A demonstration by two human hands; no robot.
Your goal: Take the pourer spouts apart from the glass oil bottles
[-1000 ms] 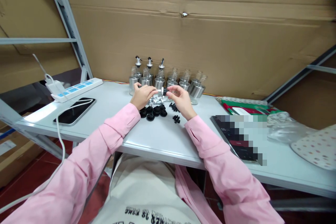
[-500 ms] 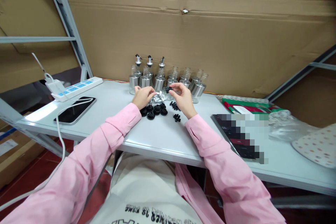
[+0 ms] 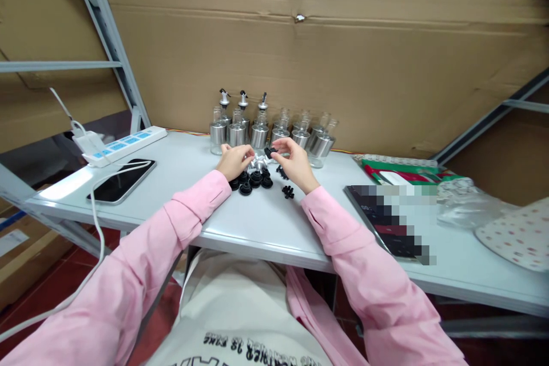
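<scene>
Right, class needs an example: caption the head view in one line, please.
Right hand holding a black part, left hand near silver pieces, with metal-banded glass bottles behind.

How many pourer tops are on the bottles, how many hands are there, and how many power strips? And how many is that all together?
Pourer tops on bottles: 3
Hands: 2, one left hand and one right hand
Power strip: 1
Total: 6
</scene>
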